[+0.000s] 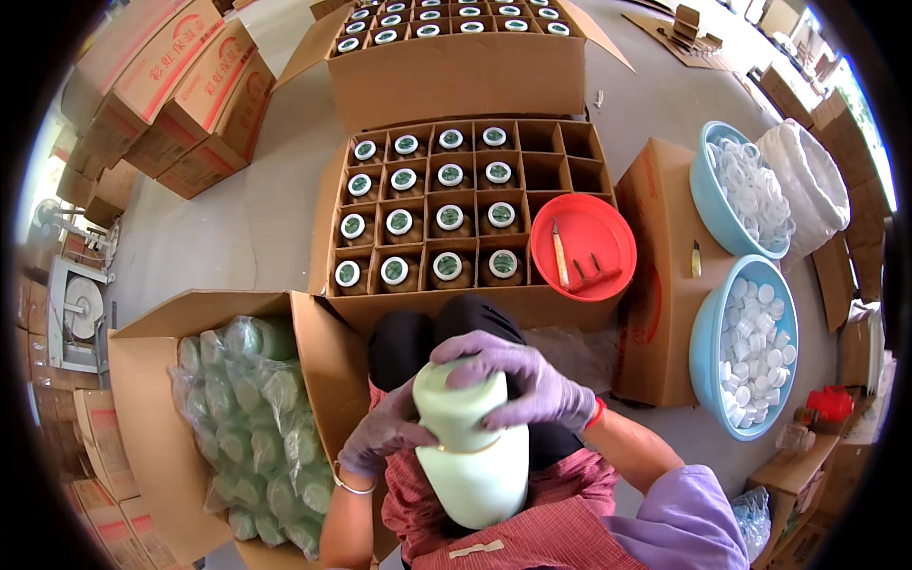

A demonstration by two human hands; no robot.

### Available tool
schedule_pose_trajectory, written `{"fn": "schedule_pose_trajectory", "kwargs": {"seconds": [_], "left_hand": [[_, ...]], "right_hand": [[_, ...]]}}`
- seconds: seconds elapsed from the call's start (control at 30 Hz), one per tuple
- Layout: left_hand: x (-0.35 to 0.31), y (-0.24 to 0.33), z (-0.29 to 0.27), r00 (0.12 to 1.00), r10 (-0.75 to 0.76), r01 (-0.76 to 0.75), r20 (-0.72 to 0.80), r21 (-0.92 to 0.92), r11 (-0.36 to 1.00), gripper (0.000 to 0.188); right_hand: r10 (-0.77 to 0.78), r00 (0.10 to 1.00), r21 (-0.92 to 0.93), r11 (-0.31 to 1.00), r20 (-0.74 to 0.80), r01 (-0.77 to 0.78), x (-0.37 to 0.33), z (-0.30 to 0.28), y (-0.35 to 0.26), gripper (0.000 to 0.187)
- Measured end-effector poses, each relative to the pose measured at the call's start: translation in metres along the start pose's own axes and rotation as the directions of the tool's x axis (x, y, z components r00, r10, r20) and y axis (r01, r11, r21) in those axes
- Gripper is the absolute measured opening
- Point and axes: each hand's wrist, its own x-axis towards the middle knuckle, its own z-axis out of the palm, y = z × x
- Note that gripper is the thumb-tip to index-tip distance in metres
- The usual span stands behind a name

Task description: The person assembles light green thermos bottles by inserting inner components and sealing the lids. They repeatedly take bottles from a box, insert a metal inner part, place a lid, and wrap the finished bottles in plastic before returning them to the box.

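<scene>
A pale green vacuum flask point(483, 483) stands slightly tilted on my lap, against a red checked apron point(423, 499). Its rounded upper part point(458, 418) meets the wider body at a thin gold-coloured seam. My left hand point(385, 432), in a grey-purple glove, is closed around the left side of this upper part, just above the seam. From above and the right, my gloved right hand point(532, 378) grips the same part, fingers over its top and thumb on its near side. Its underside and far side are hidden.
Ahead, a divided carton point(456, 302) holds white-capped flasks; a red basin point(608, 242) with small tools covers some compartments. At left, an open box point(157, 408) contains plastic-wrapped green pieces point(252, 408). Blue basins of white rings point(746, 190) and white caps point(757, 351) stand right.
</scene>
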Motion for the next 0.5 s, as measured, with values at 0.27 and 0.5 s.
{"fn": "schedule_pose_trajectory", "kwargs": {"seconds": [0.27, 0.5], "left_hand": [[0.007, -0.041, 0.008, 0.966, 0.153, -0.194, -0.211, -0.189, 0.963, 0.09], [-0.008, 0.011, 0.011, 0.95, 0.311, -0.308, -0.009, 0.124, 0.943, 0.113]], "right_hand": [[0.152, 0.983, 0.664, 0.747, -0.1, -0.048, 0.016, 0.019, 0.016, 0.058], [-0.219, 0.55, -0.433, 0.852, -0.806, -0.295, 0.021, -0.11, 0.049, 0.049]]}}
